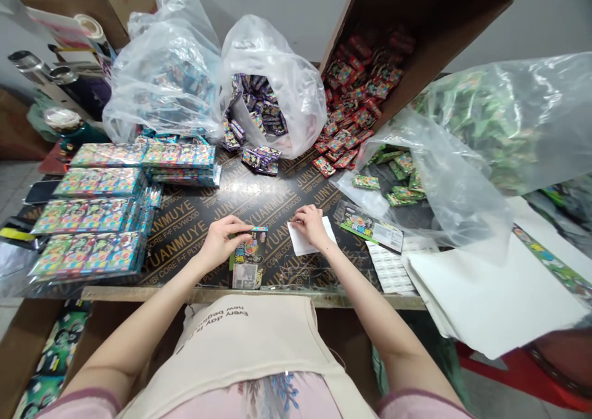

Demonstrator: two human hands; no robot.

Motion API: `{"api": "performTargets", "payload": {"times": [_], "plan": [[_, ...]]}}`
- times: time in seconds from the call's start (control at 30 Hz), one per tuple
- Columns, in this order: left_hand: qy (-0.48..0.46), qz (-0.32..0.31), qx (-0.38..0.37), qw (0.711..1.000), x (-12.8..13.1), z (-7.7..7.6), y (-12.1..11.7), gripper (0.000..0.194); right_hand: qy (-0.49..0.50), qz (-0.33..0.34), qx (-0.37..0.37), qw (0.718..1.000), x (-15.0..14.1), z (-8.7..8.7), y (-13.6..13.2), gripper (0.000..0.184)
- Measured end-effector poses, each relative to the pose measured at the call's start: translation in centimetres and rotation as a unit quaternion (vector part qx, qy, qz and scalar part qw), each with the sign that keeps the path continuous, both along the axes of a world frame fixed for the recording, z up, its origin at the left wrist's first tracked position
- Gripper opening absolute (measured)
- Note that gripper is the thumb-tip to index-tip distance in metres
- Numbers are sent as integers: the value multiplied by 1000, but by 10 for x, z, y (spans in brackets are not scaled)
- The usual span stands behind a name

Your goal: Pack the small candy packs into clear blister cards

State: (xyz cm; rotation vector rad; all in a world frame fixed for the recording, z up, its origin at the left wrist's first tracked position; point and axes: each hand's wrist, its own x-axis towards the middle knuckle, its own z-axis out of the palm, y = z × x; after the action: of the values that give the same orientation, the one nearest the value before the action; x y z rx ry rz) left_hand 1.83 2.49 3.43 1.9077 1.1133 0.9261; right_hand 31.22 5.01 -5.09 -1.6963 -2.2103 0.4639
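Observation:
My left hand (pixel 221 241) grips the top edge of a colourful printed card packet (pixel 248 259), which stands nearly upright on the dark plywood board (pixel 185 252). The packet's lower part shows a white panel. My right hand (pixel 309 225) pinches a small white paper slip (pixel 305 239) against the board, just right of the packet. The hands are close together but apart. A flat printed card packet (pixel 371 230) lies to the right of my right hand, near a sheet of white labels (pixel 389 268).
Shrink-wrapped stacks of packets (pixel 99 215) fill the board's left side. Behind, a plastic bag of purple packets (pixel 277 80) and a cardboard box of red packets (pixel 416 24) stand at the back. Loose green packets (pixel 402 182) lie by plastic sheeting at right. White sheets (pixel 490 289) overhang the right edge.

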Motion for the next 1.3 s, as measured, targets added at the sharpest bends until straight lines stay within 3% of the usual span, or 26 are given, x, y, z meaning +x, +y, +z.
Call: {"api": "performTargets", "payload": {"times": [0.23,0.33,0.43,0.5,0.6,0.67,0.77,0.9,1.07,1.2,1.3], "plan": [[21,14,20,999,0,3,2,16,82,-16,-45,996,-1,-1,-6,11],[13,38,8,999,0,4,2,7,163,-50,-92,981,-1,10,-3,8],[-3,41,14,999,-1,4,1,5,323,-67,-137,934,-14,43,2,15],[-13,28,26,999,-1,4,0,6,411,-33,-163,897,-32,73,4,19],[-8,21,31,999,-2,7,-1,6,446,55,-246,859,-67,111,5,25],[-3,23,30,999,-2,10,-2,12,430,109,-305,843,-88,123,5,29],[1,25,23,999,-2,15,-3,15,408,148,-342,833,-106,122,7,33],[-1,48,1,999,1,19,-5,3,393,147,-338,842,-111,114,12,32],[-1,103,-14,995,8,14,-5,13,381,136,-355,843,-110,110,14,31],[-6,146,-48,988,11,10,-5,13,407,94,-347,840,-113,102,11,29],[-91,149,-119,977,12,1,-11,25,488,5,-341,804,-119,95,3,30]]}}
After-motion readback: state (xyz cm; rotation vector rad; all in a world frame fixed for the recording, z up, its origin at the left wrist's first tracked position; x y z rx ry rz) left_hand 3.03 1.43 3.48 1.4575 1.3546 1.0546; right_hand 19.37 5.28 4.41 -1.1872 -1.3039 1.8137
